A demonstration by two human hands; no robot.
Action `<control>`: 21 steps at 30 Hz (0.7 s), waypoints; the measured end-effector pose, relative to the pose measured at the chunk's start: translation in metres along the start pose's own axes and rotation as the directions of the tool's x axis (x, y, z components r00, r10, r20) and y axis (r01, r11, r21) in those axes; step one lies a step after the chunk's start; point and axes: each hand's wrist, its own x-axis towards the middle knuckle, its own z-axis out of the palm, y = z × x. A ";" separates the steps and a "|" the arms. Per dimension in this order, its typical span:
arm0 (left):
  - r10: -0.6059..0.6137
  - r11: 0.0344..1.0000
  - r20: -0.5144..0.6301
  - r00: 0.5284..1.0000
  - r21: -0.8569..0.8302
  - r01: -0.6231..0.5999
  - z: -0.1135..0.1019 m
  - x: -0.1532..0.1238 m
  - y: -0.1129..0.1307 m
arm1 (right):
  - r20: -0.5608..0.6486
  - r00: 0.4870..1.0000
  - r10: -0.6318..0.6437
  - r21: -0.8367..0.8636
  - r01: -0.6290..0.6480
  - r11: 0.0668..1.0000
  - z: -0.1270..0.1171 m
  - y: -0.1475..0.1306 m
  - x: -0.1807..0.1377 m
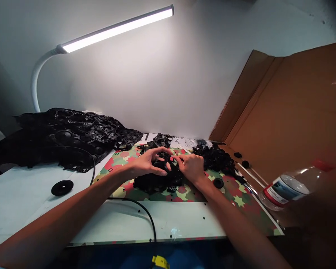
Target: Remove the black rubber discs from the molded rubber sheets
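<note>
Patterned mat (249, 213): between near and far edges, left hand (146, 163) arched around black part (160, 163), fingers apart; right hand (192, 167) curled, grip unclear.

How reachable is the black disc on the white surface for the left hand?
Likely yes: the disc lies uncovered, with just the cable crossing the way. The left hand, seemingly curled round a black part, may have to release it first.
</note>
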 end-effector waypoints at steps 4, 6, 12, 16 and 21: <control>-0.016 1.000 -0.114 0.993 -0.014 0.015 0.000 -0.002 0.005 | 0.024 0.999 -0.035 0.114 0.033 0.993 -0.004 0.006 0.001; -0.060 0.993 -0.198 0.978 -0.116 0.037 0.001 -0.003 0.006 | 0.021 0.999 -0.044 0.182 0.039 0.983 -0.008 0.013 0.002; -0.130 0.967 -0.311 0.942 -0.250 0.050 0.002 -0.001 0.000 | -0.012 1.000 -0.006 0.340 0.010 0.941 -0.015 0.023 0.005; -0.096 0.971 -0.327 0.940 -0.238 0.016 0.002 0.002 -0.007 | 0.031 0.999 -0.028 0.404 0.013 0.915 -0.012 0.016 0.004; -0.021 0.994 -0.343 0.939 -0.110 -0.018 0.001 0.005 -0.014 | 0.081 0.995 -0.051 0.435 0.010 0.900 -0.010 0.011 0.002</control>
